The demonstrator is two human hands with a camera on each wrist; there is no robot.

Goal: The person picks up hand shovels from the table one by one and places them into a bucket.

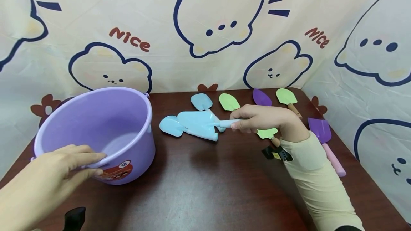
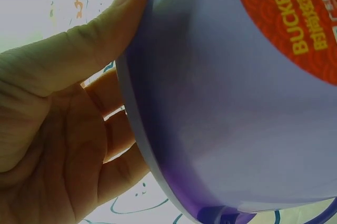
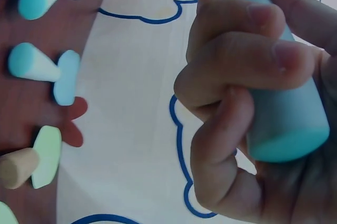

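My left hand (image 1: 65,163) pinches the near rim of a purple bucket (image 1: 146,152), thumb on the outside and fingers over the inner side. In the left wrist view the thumb lies against the bucket wall (image 2: 210,113), close to its red label. My right hand (image 1: 257,118) grips the handle of a light-blue toy shovel (image 1: 196,119), its blade pointing left toward the bucket. The right wrist view shows fingers curled round this handle (image 3: 289,124). In the head view, the held blade partly covers two other light-blue shovels (image 1: 171,125), (image 1: 201,101) lying on the table.
Green shovels (image 1: 229,101), (image 1: 286,96), (image 1: 267,133) and a purple shovel (image 1: 262,97) lie toward the back and right. Another purple shovel (image 1: 320,129) with a pink handle lies by the right edge of the dark table (image 1: 199,195). A printed cloth (image 1: 179,70) hangs behind.
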